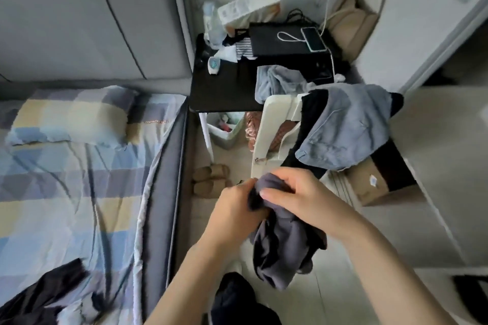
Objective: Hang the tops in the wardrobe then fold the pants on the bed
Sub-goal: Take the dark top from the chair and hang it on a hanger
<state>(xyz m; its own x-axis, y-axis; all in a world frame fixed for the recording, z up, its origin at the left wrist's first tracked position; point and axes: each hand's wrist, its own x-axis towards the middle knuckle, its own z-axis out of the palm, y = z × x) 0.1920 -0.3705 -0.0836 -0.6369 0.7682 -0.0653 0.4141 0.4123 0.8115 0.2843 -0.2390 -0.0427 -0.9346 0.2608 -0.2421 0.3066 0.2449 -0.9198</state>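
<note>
A pale tiled floor (435, 192) is seen from above, with a bed (79, 179) in a blue, yellow and grey checked sheet lying to the left of it. A pillow (71, 119) in the same check is laid at the head of the bed, against a grey padded headboard (79, 21). A dark garment (45, 295) is spread on the near corner of the bed. Just beside the bed's head, a black worktop (224, 90) is crowded with a black case (285, 39), a phone (313, 39), a white box (249, 9) and a pale blue cloth (280, 82). Next to the worktop a white chair (266, 134) is draped with blue-grey pants (346, 124). A cardboard box (369, 185) is set on the floor beside the chair, and tan slippers (208, 179) lie between bed and chair.

Over the floor beside the bed, a grey top (282, 248) is held up by both hands. Its upper edge is bunched in the grip: the left hand (237, 208) is curled round the cloth from the bed side, and the right hand (298, 192) is closed over it from above. The rest of the top hangs loose below the grip.
</note>
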